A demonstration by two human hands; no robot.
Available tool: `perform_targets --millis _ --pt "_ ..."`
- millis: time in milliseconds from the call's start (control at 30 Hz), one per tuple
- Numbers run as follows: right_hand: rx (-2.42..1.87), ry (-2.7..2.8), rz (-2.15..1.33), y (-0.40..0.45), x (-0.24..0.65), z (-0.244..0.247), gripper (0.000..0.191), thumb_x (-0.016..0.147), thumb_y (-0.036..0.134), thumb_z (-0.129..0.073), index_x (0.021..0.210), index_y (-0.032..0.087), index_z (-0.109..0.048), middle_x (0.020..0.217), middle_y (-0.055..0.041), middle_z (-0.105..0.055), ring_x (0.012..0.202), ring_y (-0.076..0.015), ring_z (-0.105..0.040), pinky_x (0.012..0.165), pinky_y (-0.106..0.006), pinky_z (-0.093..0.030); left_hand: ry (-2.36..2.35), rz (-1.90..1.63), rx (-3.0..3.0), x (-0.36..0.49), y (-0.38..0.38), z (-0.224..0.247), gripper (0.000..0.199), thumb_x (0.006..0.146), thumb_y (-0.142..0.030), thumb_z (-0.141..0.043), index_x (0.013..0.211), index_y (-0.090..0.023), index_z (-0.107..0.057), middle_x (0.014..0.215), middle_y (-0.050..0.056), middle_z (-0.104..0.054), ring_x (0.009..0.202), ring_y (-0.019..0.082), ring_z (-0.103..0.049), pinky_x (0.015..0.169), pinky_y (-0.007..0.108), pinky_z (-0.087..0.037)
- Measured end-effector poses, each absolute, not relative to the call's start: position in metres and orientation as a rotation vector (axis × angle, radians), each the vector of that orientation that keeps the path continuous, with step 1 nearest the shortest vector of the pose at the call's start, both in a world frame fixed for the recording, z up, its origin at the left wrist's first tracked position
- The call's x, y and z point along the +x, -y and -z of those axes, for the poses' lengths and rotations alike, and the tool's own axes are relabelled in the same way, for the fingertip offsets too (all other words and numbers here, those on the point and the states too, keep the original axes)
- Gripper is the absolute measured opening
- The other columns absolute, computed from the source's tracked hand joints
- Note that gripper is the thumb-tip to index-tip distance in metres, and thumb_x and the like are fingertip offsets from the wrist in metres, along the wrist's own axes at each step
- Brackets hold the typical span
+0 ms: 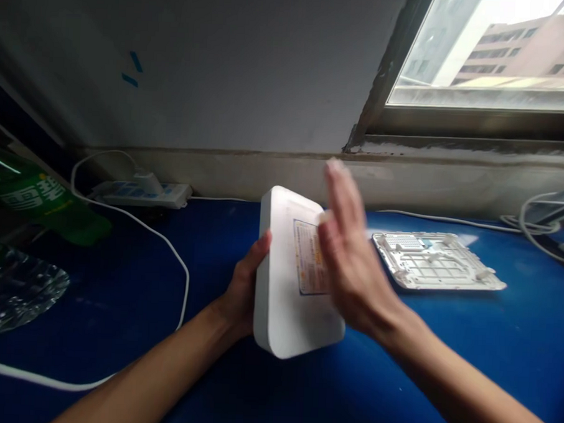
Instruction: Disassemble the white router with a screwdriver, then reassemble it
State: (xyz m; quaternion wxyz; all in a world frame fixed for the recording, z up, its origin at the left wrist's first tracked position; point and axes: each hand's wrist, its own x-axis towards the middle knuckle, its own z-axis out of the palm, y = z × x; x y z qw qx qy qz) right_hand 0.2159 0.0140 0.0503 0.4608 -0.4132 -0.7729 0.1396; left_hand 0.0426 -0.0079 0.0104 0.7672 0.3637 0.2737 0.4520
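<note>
A white plastic box-shaped casing point(284, 317) with rounded corners stands tilted in front of me, above the blue table. My left hand point(243, 291) grips its left side, the thumb on the edge and the other fingers hidden behind it. A printed label point(303, 256) with a blue border is on the face turned toward me. Over the right part of that label is my right hand point(349, 264), flat with fingers stretched upward and slightly blurred. Whether its palm touches the casing I cannot tell. To the right lies a white ribbed plastic panel point(438, 262), its inner side up.
A white power strip point(147, 194) with a plug sits against the wall at the back left. Its white cable point(177, 263) loops across the blue table point(208, 395). Green bottle point(44, 195) and clear plastic bottle point(21, 290) lie at left. Coiled cable point(529, 216) rests at right.
</note>
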Motion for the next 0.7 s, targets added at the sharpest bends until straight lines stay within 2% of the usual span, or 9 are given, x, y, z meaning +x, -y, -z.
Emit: perform_targets --millis 33,167,267,367,467,500,567,633,700 --pt "-1.012 2.006 -0.389 -0.014 0.207 -0.044 0.072 0.113 0.063 -0.03 0.177 0.034 -0.016 0.186 -0.0015 -0.009 0.171 -0.032 -0.007 0.136 -0.063 -0.01 -0.582 -0.964 0.786 0.043 0.008 -0.009 0.084 0.095 -0.08 -0.055 0.155 -0.02 -0.058 0.138 0.014 -0.076 0.137 0.046 -0.066 0.112 0.057 -0.055" --pt "-0.999 2.132 -0.567 -0.018 0.194 -0.028 0.072 0.114 0.063 -0.023 0.178 0.031 -0.011 0.186 -0.0001 -0.007 0.171 -0.0268 0.0 0.137 -0.06 -0.007 -0.548 -0.927 0.745 0.043 0.007 -0.006 0.084 0.095 -0.081 -0.055 0.152 -0.019 -0.061 0.137 0.014 -0.077 0.136 0.047 -0.066 0.114 0.059 -0.053" --pt "-0.949 2.112 -0.628 -0.024 0.205 -0.032 0.07 0.115 0.063 -0.026 0.177 0.031 -0.021 0.184 0.0003 -0.016 0.171 -0.0249 -0.005 0.138 -0.057 -0.009 -0.51 -0.964 0.69 0.043 0.004 -0.01 0.083 0.095 -0.079 -0.06 0.154 -0.021 -0.058 0.137 0.013 -0.076 0.135 0.046 -0.066 0.115 0.058 -0.052" --pt "-0.836 2.224 -0.688 -0.026 0.224 -0.039 0.068 0.112 0.066 -0.037 0.173 0.036 -0.033 0.182 0.0013 -0.027 0.17 -0.0275 -0.011 0.136 -0.059 -0.019 -0.425 -1.015 0.587 0.042 0.001 -0.017 0.082 0.096 -0.073 -0.065 0.157 -0.02 -0.054 0.136 0.015 -0.076 0.133 0.045 -0.068 0.115 0.056 -0.052" --pt "-0.714 2.424 -0.578 -0.02 0.238 -0.039 0.092 0.098 0.07 -0.066 0.174 0.034 -0.03 0.182 -0.0047 -0.028 0.169 -0.0351 -0.018 0.133 -0.061 -0.03 -0.367 -1.081 0.494 0.04 -0.002 -0.021 0.078 0.1 -0.071 -0.06 0.156 -0.016 -0.054 0.132 0.017 -0.076 0.128 0.043 -0.071 0.114 0.054 -0.053" --pt "-0.706 2.464 -0.491 -0.018 0.24 -0.036 0.099 0.094 0.065 -0.075 0.174 0.032 -0.029 0.182 -0.0072 -0.027 0.168 -0.037 -0.02 0.132 -0.062 -0.033 -0.363 -1.096 0.476 0.039 -0.003 -0.022 0.077 0.102 -0.071 -0.058 0.154 -0.015 -0.055 0.13 0.017 -0.077 0.126 0.042 -0.072 0.113 0.054 -0.054" --pt "-0.707 2.509 -0.314 -0.014 0.241 -0.029 0.094 0.096 0.043 -0.079 0.174 0.029 -0.03 0.18 -0.0121 -0.03 0.166 -0.0376 -0.027 0.13 -0.06 -0.038 -0.367 -1.107 0.46 0.037 -0.005 -0.022 0.075 0.102 -0.071 -0.057 0.151 -0.014 -0.058 0.127 0.017 -0.077 0.124 0.04 -0.074 0.111 0.052 -0.056" --pt "-0.703 2.484 -0.172 -0.012 0.239 -0.021 0.084 0.098 0.02 -0.069 0.174 0.026 -0.032 0.176 -0.0143 -0.039 0.162 -0.0345 -0.038 0.128 -0.056 -0.043 -0.371 -1.113 0.463 0.036 -0.007 -0.02 0.075 0.1 -0.073 -0.061 0.146 -0.014 -0.062 0.125 0.017 -0.078 0.12 0.039 -0.075 0.109 0.051 -0.057" --pt "-0.725 2.398 -0.124 -0.011 0.238 -0.015 0.085 0.096 0.005 -0.058 0.174 0.027 -0.03 0.171 -0.0117 -0.048 0.156 -0.0292 -0.049 0.124 -0.047 -0.05 -0.373 -1.105 0.48 0.035 -0.008 -0.017 0.077 0.095 -0.077 -0.065 0.139 -0.014 -0.066 0.121 0.017 -0.078 0.117 0.039 -0.075 0.106 0.051 -0.059"
